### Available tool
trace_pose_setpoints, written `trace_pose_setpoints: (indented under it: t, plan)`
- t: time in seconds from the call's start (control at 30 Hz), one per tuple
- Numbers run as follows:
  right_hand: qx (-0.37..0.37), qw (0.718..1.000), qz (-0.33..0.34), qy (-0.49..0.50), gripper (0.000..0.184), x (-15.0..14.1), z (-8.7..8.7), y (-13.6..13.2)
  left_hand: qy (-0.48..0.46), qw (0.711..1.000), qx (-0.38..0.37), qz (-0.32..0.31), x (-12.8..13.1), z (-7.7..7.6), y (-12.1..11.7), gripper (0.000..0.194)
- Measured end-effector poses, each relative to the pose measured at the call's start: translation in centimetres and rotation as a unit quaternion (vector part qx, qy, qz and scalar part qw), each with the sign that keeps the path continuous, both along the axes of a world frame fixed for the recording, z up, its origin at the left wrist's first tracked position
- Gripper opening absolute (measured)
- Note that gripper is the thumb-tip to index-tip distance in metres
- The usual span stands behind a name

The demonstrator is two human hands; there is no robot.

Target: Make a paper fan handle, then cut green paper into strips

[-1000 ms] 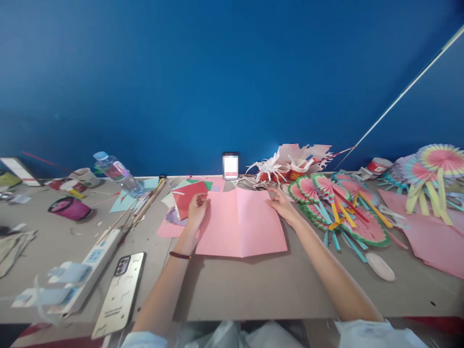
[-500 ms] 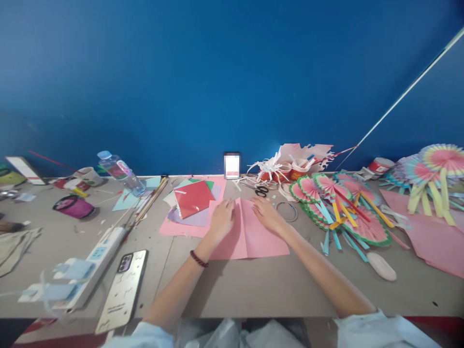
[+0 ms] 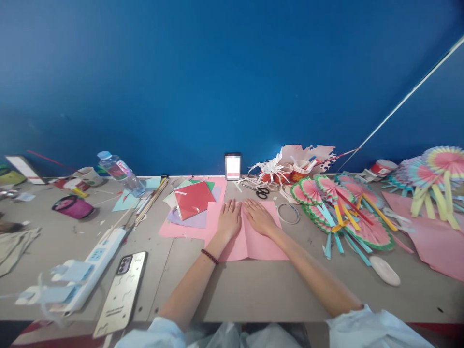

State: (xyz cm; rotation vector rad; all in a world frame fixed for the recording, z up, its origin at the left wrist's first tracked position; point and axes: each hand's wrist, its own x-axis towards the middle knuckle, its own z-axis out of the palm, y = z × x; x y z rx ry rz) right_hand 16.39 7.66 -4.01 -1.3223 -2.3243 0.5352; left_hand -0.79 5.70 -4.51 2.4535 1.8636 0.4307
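A pink sheet of paper (image 3: 266, 249) with an upright crease down its middle lies in front of me. My left hand (image 3: 229, 220) rests flat on its left half, fingers stretched away from me. On the other half lies my right hand (image 3: 258, 216), also flat, its fingertips close to the crease. Neither hand grips anything. Left of the sheet is a pile of coloured paper with a red packet (image 3: 194, 199) on top. Black-handled scissors (image 3: 261, 192) and a roll of tape (image 3: 288, 213) lie just beyond and right of my right hand.
Pleated paper fans (image 3: 344, 208) with ribbons spread on the right, near a white oval object (image 3: 384, 270). On the left are a phone (image 3: 121, 292), a power strip (image 3: 96, 270), wooden sticks (image 3: 152, 200) and a water bottle (image 3: 121, 174). A blue wall (image 3: 232, 87) stands behind the table.
Both hands have come closer to the crease and lie flatter on the pink paper. My left hand has moved right, and my right hand has shifted slightly left.
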Motion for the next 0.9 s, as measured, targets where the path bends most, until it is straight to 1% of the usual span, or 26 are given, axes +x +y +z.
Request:
trace_pose_setpoints:
  t: [0.2,0.43,0.57,0.77,0.9]
  plan:
    - [0.004,1.000,-0.013,-0.012,0.055,-0.1,-0.5,0.1,0.002,1.000,0.004,0.004,0.1,-0.3,0.1,0.053]
    - [-0.007,0.999,-0.018,-0.039,0.058,-0.3,0.4,-0.3,0.008,1.000,0.020,0.013,0.2,-0.5,0.0,0.053]
    - [-0.017,0.999,-0.027,-0.029,0.059,-0.4,0.6,-0.6,0.004,1.000,0.022,0.015,0.3,-0.5,0.0,0.052]
    - [-0.012,0.999,-0.033,-0.012,0.056,-0.4,0.3,-0.6,-0.022,1.000,0.017,0.011,0.3,0.1,-0.2,0.050]
    - [0.019,0.999,-0.047,-0.016,0.050,-0.2,0.7,-1.0,-0.055,0.998,0.032,-0.002,0.0,0.9,-0.5,0.041]
